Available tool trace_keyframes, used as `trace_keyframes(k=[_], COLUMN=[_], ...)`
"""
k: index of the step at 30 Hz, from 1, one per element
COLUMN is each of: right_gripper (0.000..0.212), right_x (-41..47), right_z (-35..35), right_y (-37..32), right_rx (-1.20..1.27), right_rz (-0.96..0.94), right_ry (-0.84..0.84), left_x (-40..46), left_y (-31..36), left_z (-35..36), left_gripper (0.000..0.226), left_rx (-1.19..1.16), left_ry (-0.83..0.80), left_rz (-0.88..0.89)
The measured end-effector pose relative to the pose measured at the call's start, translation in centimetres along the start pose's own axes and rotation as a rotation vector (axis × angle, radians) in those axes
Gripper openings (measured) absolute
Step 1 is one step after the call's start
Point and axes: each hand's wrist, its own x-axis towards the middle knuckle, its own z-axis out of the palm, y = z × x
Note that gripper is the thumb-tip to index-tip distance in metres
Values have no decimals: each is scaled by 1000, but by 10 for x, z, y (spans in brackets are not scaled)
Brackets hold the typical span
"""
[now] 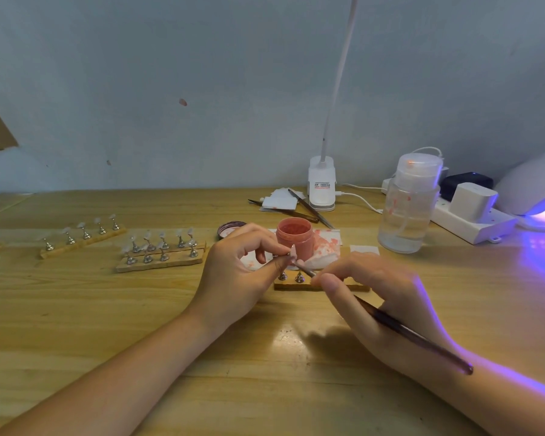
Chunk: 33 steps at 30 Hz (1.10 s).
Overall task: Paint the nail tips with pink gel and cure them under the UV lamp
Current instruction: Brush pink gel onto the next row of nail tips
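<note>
My left hand (239,275) pinches a small metal stand with a nail tip (293,254) on it, just above a wooden strip (343,286) that carries two more metal stands. My right hand (381,297) holds a dark-handled brush (422,339), and its bristle end touches the nail tip. The open pink gel jar (295,239) stands right behind the nail tip, with its lid (230,229) to the left. At the far right edge the UV lamp (541,196) glows purple.
Three wooden strips with nail tips on stands (161,248) lie to the left. A pink-stained wipe (324,247), tweezers (310,207), a clip desk lamp (321,187), a clear pump bottle (406,209) and a power strip (472,221) sit behind and right.
</note>
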Motion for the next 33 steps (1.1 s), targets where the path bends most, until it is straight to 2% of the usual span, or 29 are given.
trace_keyframes(k=[3, 7, 11, 25, 29, 33], right_gripper=[36, 36, 48, 40, 48, 39], right_x=[-1, 0, -2, 1, -2, 0], right_z=[0, 1, 2, 6, 4, 5], right_y=[1, 2, 2, 2, 3, 4], right_rx=[35, 12, 12, -34, 26, 7], right_rz=[-22, -7, -41, 13, -1, 26], right_ry=[30, 76, 98, 117, 144, 124], left_x=[0, 0, 0, 0, 0, 0], left_y=[1, 0, 1, 1, 1, 0], left_z=[1, 0, 0, 0, 1, 1], left_gripper=[12, 10, 11, 12, 12, 12], left_rx=[-4, -6, -2, 5, 11, 5], left_ry=[4, -1, 4, -5, -4, -5], left_rz=[-13, -19, -20, -5, -11, -8])
